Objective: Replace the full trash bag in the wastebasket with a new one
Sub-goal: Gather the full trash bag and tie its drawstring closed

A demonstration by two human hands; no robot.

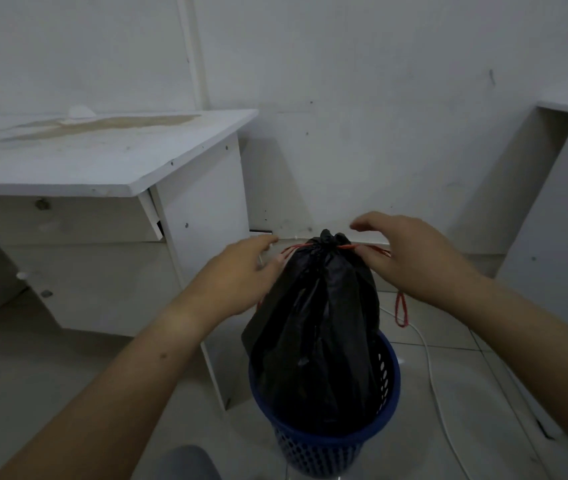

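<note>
Item: black trash bag (317,323), full, cinched at the neck, standing upright in the blue wastebasket (320,448); its long axis is vertical, with the gathered neck level with the fingers and the bulk hanging straight below them. Closure: red drawstring (400,310), drawn out of the neck to both sides. Left hand (237,275): just left of the neck, fingers narrow and pinching the left run of cord, though the pinch itself is partly hidden. Right hand (424,265): just right of the neck, thumb and a lower finger pinching the right run, forefinger raised clear, the spare loop dangling beneath the palm. Both hands are equally near the neck, which lies between the two sets of fingers. Stage, by judgement: bag closed but not yet lifted out; no new bag in view. Clearance: open room above the fingers for a straight upward pull; white desk (102,157) close to the left of the left fingers, wall (344,98) beyond them, tiled floor (483,393) with a white cable (431,368) below and right of the right fingers. Risk, by judgement: the basket may rise with the bag.
</note>
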